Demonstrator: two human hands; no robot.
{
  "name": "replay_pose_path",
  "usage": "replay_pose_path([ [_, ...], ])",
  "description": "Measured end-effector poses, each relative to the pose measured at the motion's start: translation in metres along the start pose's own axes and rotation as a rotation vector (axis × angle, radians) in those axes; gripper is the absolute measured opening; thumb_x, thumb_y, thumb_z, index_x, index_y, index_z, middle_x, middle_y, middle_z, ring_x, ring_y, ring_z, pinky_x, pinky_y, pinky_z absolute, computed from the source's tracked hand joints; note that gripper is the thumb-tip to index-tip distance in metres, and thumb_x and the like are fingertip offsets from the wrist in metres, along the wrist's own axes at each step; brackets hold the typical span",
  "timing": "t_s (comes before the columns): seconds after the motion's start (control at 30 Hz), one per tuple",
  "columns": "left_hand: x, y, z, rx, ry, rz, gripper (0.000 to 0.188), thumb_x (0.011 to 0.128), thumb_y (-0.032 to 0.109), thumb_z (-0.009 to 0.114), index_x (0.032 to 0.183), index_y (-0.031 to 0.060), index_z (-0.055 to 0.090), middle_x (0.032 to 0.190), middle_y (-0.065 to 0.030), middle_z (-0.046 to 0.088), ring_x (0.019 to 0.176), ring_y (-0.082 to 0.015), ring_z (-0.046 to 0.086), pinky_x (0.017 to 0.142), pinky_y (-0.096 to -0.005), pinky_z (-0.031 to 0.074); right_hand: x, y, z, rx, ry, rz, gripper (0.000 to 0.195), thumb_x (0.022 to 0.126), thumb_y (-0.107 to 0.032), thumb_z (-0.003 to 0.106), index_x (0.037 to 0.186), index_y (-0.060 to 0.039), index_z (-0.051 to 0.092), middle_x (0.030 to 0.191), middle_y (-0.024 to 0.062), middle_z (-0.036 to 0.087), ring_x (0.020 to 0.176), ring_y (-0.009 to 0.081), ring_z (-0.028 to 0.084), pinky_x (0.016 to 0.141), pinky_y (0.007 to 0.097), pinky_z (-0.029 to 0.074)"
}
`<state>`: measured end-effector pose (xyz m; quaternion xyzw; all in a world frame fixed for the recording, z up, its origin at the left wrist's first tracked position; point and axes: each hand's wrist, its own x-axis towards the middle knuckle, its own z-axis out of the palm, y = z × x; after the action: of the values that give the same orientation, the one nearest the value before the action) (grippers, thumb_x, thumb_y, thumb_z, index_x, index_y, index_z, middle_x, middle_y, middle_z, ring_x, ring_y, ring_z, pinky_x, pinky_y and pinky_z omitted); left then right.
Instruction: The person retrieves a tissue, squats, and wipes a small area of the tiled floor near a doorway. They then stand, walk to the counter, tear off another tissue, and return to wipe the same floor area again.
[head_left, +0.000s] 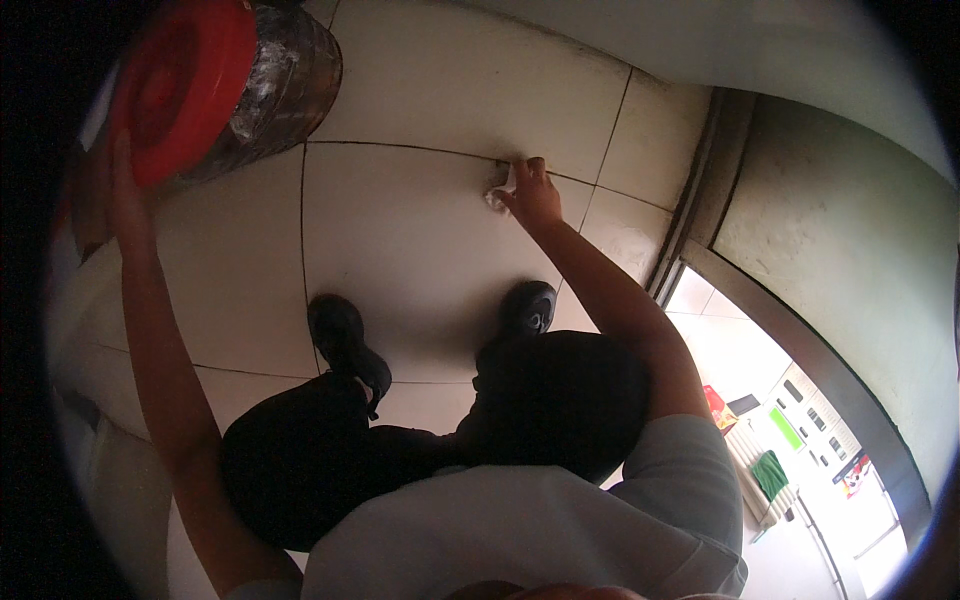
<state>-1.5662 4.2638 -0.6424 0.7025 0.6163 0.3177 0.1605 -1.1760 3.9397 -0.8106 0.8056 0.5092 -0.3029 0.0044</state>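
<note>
In front of my feet, my right hand (538, 196) pinches a crumpled white wad (496, 199), perhaps tissue or cloth, against the pale floor tiles (405, 217). It rests close to a dark grout line. Far to the left, my left hand (129, 191) reaches up to the rim of a wide red lid (187, 82). That lid tops a large see-through container (292, 82) with brownish sides, which appears tilted. The fingers are dim and partly hidden at the lid's edge, so whether they grip it is unclear.
My black shoes (529, 307) stand on the tiles between my arms. A door frame (701, 172) with a dark lower track runs along the right. Beyond the opening, a green cloth (769, 474) hangs over a white radiator (750, 457). A brown piece (91, 202) lies beside my left hand.
</note>
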Motion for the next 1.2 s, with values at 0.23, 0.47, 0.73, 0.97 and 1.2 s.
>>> replay_pose_path([
  [0.23, -0.006, 0.009, 0.001, -0.127, -0.021, -0.093, 0.074, 0.085, 0.055, 0.050, 0.138, 0.0050, 0.035, 0.141, -0.0162, 0.036, 0.129, -0.0304, 0.034, 0.107, -0.0434, 0.026, 0.011, 0.019, 0.014, 0.226, 0.086, 0.078, 0.040, 0.073, -0.021, 0.071, 0.110, -0.0114, 0.058, 0.112, 0.0129, 0.052, 0.101, 0.0324, 0.056, 0.084, 0.0394, 0.049],
  [0.47, 0.000, -0.007, 0.004, -0.023, 0.022, -0.025, 0.061, 0.090, 0.048, 0.048, 0.132, 0.0049, 0.043, 0.129, -0.0151, 0.049, 0.119, -0.0248, 0.046, 0.104, -0.0368, 0.030, 0.006, 0.057, 0.007, 0.523, 0.300, 0.186, 0.035, 0.073, -0.017, 0.068, 0.108, -0.0112, 0.063, 0.111, 0.0157, 0.056, 0.102, 0.0318, 0.055, 0.089, 0.0390, 0.045],
  [0.73, -0.004, 0.008, 0.001, -0.062, -0.026, -0.130, 0.073, 0.087, 0.055, 0.047, 0.138, 0.0037, 0.034, 0.141, -0.0160, 0.035, 0.130, -0.0294, 0.034, 0.108, -0.0424, 0.022, 0.015, 0.049, 0.015, 0.237, 0.217, 0.056, 0.056, 0.070, -0.007, 0.062, 0.124, -0.0084, 0.048, 0.125, 0.0163, 0.044, 0.116, 0.0381, 0.039, 0.099, 0.0445, 0.037],
  [0.97, 0.002, -0.002, 0.000, -0.075, -0.036, -0.053, 0.075, 0.086, 0.056, 0.048, 0.138, 0.0042, 0.033, 0.140, -0.0161, 0.037, 0.129, -0.0299, 0.034, 0.107, -0.0422, 0.024, 0.026, 0.017, 0.008, 0.036, 0.063, -0.252, 0.072, 0.062, 0.002, 0.068, 0.128, -0.0167, 0.044, 0.126, 0.0122, 0.040, 0.114, 0.0334, 0.043, 0.097, 0.0427, 0.039],
  [1.2, 0.002, -0.005, -0.001, -0.099, -0.054, -0.144, 0.079, 0.084, 0.057, 0.050, 0.139, 0.0037, 0.031, 0.140, -0.0167, 0.036, 0.129, -0.0313, 0.034, 0.107, -0.0425, 0.025, 0.030, 0.005, 0.001, -0.001, -0.030, -0.284, 0.067, 0.067, -0.005, 0.073, 0.127, -0.0152, 0.045, 0.129, 0.0121, 0.039, 0.112, 0.0366, 0.043, 0.092, 0.0425, 0.046],
])
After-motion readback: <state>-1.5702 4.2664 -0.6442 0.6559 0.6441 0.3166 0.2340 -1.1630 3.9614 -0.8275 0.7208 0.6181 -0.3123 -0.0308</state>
